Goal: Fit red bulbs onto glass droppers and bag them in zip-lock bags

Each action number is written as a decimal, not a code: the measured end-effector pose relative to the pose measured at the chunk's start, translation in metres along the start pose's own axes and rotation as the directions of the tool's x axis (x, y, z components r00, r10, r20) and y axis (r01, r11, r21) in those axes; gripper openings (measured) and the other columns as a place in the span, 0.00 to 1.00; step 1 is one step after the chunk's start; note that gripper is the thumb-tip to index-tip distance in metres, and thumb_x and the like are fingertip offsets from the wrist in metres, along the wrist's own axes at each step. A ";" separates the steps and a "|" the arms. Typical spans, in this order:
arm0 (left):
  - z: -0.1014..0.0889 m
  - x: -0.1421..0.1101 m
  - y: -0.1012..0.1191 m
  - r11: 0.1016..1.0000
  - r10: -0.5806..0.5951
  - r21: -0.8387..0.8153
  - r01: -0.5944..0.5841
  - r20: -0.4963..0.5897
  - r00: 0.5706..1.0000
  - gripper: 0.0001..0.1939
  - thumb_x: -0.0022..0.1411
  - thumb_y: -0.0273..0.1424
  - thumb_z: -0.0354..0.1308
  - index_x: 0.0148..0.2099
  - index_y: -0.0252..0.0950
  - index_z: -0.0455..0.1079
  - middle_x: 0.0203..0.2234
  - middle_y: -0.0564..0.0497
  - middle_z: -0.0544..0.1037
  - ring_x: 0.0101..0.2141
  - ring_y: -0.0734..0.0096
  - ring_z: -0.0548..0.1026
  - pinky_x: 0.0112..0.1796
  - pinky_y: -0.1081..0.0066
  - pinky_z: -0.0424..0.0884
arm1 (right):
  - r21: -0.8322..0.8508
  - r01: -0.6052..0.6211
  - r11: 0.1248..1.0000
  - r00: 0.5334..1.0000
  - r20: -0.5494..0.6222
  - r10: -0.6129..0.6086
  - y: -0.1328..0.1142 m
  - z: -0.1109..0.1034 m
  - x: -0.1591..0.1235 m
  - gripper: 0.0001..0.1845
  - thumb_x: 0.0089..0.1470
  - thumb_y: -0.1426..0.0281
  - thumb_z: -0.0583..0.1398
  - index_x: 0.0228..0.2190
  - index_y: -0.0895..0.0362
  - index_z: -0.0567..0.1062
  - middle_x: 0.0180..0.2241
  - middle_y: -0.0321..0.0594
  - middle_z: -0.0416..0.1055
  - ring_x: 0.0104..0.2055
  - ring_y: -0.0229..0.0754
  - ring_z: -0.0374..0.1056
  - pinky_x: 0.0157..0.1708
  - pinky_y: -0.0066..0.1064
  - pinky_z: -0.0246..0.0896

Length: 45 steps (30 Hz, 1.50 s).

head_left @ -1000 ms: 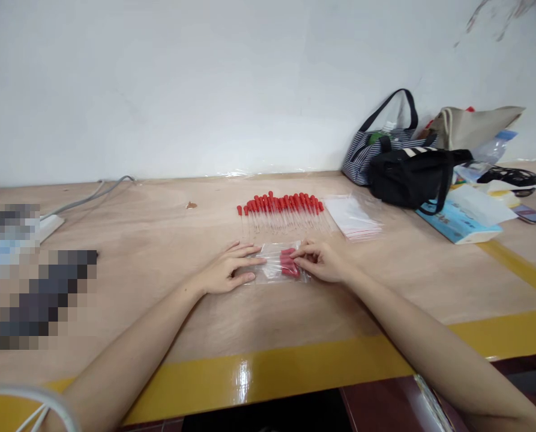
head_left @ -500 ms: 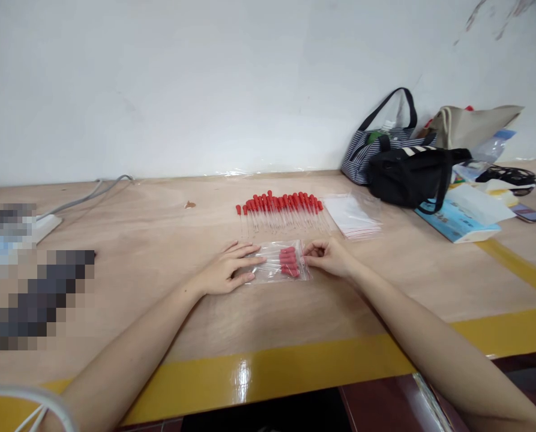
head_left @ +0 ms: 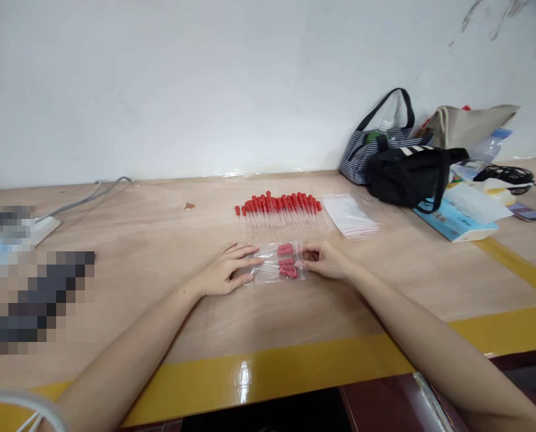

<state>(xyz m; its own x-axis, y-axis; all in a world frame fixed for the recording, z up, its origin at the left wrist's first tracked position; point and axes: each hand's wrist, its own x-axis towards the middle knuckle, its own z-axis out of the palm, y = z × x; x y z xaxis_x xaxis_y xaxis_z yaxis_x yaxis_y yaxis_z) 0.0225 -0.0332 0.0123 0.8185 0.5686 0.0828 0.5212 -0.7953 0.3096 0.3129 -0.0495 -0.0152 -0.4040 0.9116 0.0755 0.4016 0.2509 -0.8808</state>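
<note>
A clear zip bag (head_left: pixel 271 273) lies flat on the table, with several droppers inside. Their red rubber bulbs (head_left: pixel 286 262) are toward the bag's right end and their thin clear tubes point left. Fingers spread, my left hand (head_left: pixel 227 271) rests flat on the bag's left end. At the opposite end, my right hand (head_left: pixel 325 259) has its fingers pinched at the bag's zip edge. Just behind the bag is a row of loose droppers (head_left: pixel 279 207) with red bulbs pointing toward the wall.
A stack of empty zip bags (head_left: pixel 353 216) lies right of the dropper row. Farther right are a striped bag (head_left: pixel 355 159), a black bag (head_left: pixel 407 174) and a blue packet (head_left: pixel 457 222). A grey cable (head_left: pixel 87 195) runs along the left. Yellow tape (head_left: pixel 268 372) covers the table's front edge.
The bulbs inside the bag have spread, with a gap now between the upper ones and the lower ones. Both hands stay at the same ends of the bag.
</note>
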 end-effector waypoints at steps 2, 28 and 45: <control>0.000 0.000 0.000 1.000 0.003 -0.002 -0.003 0.004 1.000 0.22 0.62 0.39 0.46 0.58 0.48 0.56 0.59 0.52 0.56 0.59 0.62 0.53 0.57 0.52 0.45 | 0.047 -0.021 0.999 0.997 -0.076 0.025 0.000 0.001 0.000 0.18 0.44 0.58 0.60 0.31 0.61 0.74 0.20 0.33 0.63 0.21 0.32 0.55 0.21 0.25 0.50; -0.011 -0.002 0.041 0.962 -0.232 0.134 0.239 -0.066 0.971 0.34 0.46 0.54 0.55 0.53 0.43 0.64 0.50 0.45 0.66 0.50 0.51 0.62 0.49 0.54 0.59 | -0.352 -0.180 0.918 0.878 -0.479 -0.011 -0.011 -0.030 0.000 0.13 0.47 0.63 0.57 0.32 0.57 0.76 0.28 0.41 0.73 0.29 0.41 0.66 0.31 0.31 0.59; -0.088 -0.046 -0.066 0.787 -0.596 -0.005 0.617 0.253 0.762 0.26 0.35 0.35 0.63 0.43 0.45 0.74 0.53 0.50 0.66 0.50 0.55 0.66 0.48 0.64 0.63 | -0.477 -0.694 0.539 0.633 -0.761 0.142 0.040 -0.097 0.001 0.16 0.45 0.72 0.54 0.33 0.62 0.78 0.31 0.53 0.74 0.36 0.54 0.69 0.36 0.40 0.59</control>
<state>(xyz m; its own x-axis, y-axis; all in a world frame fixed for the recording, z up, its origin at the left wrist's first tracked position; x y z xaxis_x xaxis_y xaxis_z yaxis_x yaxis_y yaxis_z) -0.0705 0.0116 0.0717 0.3744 0.8540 -0.3612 0.9139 -0.2741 0.2993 0.4085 -0.0072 -0.0045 0.4266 0.8607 0.2780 0.8890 -0.3425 -0.3038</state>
